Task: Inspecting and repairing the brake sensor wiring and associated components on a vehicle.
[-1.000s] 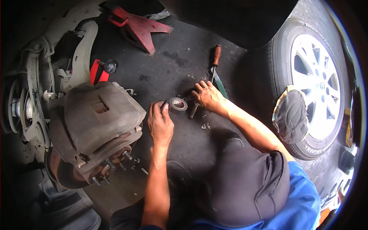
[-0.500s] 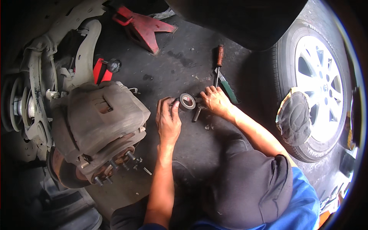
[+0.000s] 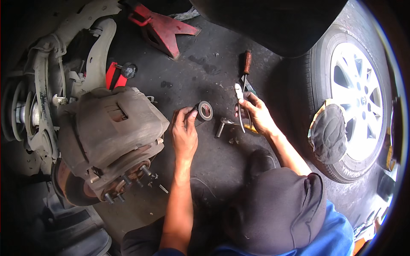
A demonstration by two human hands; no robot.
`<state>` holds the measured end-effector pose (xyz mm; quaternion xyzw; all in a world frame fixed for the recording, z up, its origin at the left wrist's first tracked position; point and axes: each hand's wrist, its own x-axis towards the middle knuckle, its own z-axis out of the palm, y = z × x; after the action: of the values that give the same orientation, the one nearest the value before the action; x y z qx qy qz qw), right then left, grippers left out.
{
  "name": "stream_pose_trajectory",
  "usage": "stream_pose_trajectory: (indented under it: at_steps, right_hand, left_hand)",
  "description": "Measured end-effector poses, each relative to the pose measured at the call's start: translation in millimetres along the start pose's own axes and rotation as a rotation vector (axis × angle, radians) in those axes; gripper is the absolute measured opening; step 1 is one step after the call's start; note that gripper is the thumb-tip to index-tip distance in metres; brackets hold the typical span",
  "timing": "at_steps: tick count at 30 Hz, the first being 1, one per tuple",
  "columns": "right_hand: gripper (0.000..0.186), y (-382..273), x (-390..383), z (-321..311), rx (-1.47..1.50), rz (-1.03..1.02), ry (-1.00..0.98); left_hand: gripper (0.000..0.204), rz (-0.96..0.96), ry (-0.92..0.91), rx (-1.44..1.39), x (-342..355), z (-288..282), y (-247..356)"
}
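Observation:
My left hand (image 3: 184,130) is curled on a roll of black tape (image 3: 205,111) beside the brake caliper. My right hand (image 3: 256,111) grips a pale-headed hand tool (image 3: 238,90), apparently pliers or cutters, with thin curved handles pointing down. Just below it on the floor lies a ratchet (image 3: 228,120) with a socket. An orange-handled screwdriver (image 3: 247,62) lies above my right hand, across a green-handled tool (image 3: 251,91) that is partly hidden.
The brake caliper (image 3: 109,123) and rusty disc fill the left. A red jack stand (image 3: 164,30) and a red tool (image 3: 115,74) sit behind. A wheel (image 3: 324,77) with a dark pad (image 3: 328,132) stands right. A dark cloth-covered shape, apparently my knee (image 3: 273,209), is low right.
My right hand has lifted the pale-headed tool from the floor, uncovering more of the ratchet. My left hand and the tape have moved slightly upward in the view.

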<state>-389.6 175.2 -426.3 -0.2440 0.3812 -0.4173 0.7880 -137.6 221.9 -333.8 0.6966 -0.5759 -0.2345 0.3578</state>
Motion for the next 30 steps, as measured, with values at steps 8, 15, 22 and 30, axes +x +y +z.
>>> stream_pose_trajectory:
  at_steps: [8,15,22,30]
  right_hand:
    - [0.063,-50,-57,45,0.099,0.332,-0.141]
    - [0.059,-66,-74,61,-1.07,-0.033,-0.229]
    - [0.053,-76,-47,45,-1.789,-0.733,-0.216]
    - [0.026,-89,-37,55,-1.78,-0.81,-0.25]
  left_hand:
    - [0.029,-0.028,-0.04,-0.139,5,7,14]
    - [0.019,0.153,-0.007,0.049,7,1,18]
    - [0.017,0.173,-0.005,0.051,7,5,25]
    - [0.02,0.255,-0.007,0.126,10,-3,29]
